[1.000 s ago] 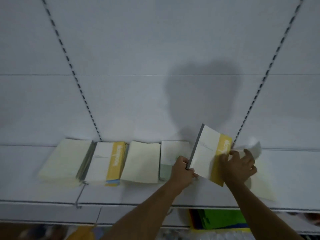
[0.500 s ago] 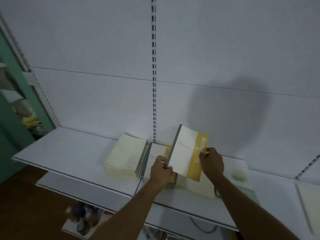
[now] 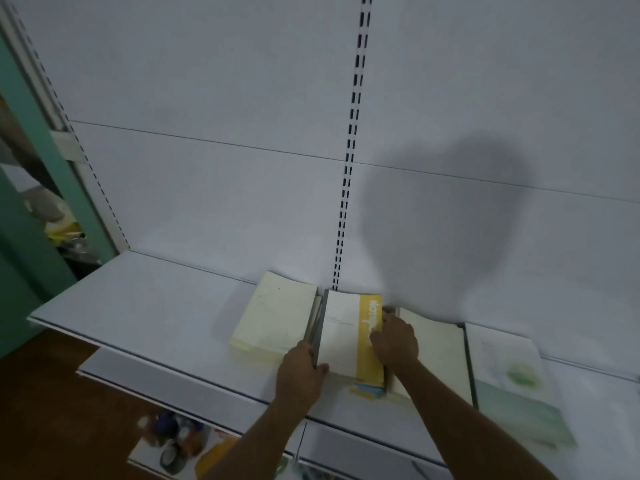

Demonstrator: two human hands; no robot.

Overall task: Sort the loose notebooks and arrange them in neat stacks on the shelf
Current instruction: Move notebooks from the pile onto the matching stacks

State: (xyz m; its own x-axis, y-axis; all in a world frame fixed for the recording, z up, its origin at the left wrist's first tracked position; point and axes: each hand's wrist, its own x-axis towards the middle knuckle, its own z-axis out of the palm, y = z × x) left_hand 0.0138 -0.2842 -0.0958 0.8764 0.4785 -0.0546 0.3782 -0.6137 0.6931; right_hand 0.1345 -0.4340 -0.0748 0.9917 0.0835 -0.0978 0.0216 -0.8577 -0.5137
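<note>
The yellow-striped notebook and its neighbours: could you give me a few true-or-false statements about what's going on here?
1. Both hands touch the yellow-striped notebook. True.
2. It stands upright against the wall. False: it lies on a stack.
3. A cream stack lies to its left. True.
4. The green-patterned notebook is leftmost. False: it is rightmost.
5. The left hand is at the notebook's grey spine edge. True.

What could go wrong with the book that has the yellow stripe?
The yellow-striped notebook may land crooked on its stack, since both hands still grip its edges, the left hand at the near corner. It sits tight against the cream stack, so a nudge might shove that. The green notebook lies near the shelf edge and might slide.
</note>
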